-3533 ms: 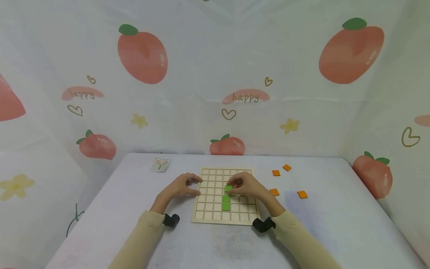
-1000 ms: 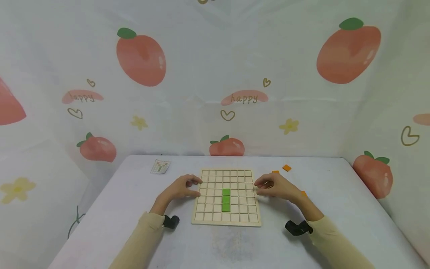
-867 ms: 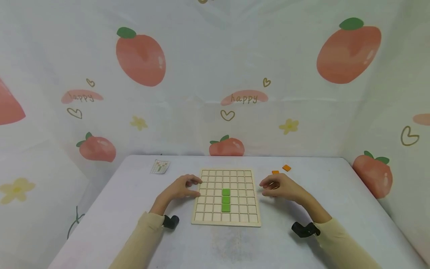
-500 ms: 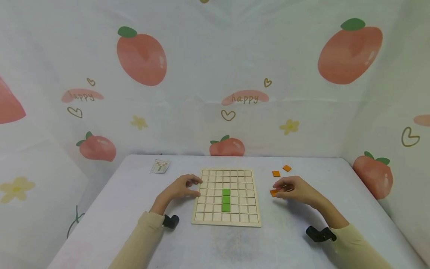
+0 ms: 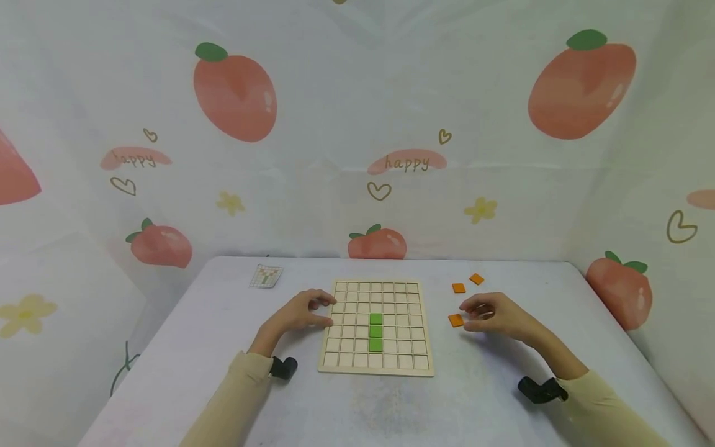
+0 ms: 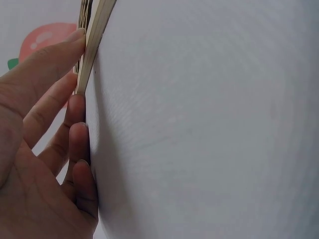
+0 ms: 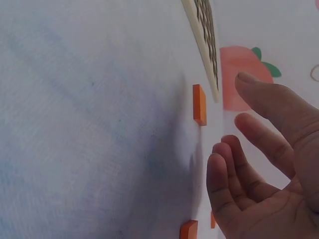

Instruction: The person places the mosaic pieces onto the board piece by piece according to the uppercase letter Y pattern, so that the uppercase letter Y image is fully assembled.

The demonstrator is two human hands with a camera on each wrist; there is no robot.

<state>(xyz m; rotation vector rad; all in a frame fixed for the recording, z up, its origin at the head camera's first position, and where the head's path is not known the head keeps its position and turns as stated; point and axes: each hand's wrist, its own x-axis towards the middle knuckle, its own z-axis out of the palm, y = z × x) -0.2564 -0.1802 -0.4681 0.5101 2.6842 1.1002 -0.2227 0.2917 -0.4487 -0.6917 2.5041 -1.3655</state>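
Observation:
A square wooden grid board (image 5: 352, 372) lies mid-table, with three green tiles (image 5: 376, 331) in a column of its cells. My left hand (image 5: 297, 310) rests at the board's left edge. In the left wrist view its thumb (image 6: 60, 52) touches the board's rim (image 6: 92, 52). Right of the board, my right hand (image 5: 497, 316) hovers just beside an orange tile (image 5: 455, 320), fingers loosely bent and holding nothing. That tile (image 7: 199, 105) lies flat on the table, apart from the fingers in the right wrist view.
Two more orange tiles, one nearer (image 5: 458, 288) and one farther (image 5: 476, 279), lie beyond the right hand. A small pattern card (image 5: 266, 275) sits at the back left. Behind the table (image 5: 368, 410) hangs a white printed cloth (image 5: 313, 124).
My right hand has set the third green tile into the board, let go, and moved right to beside the orange tile. The right-hand orange tile is now hidden. My left hand stays put.

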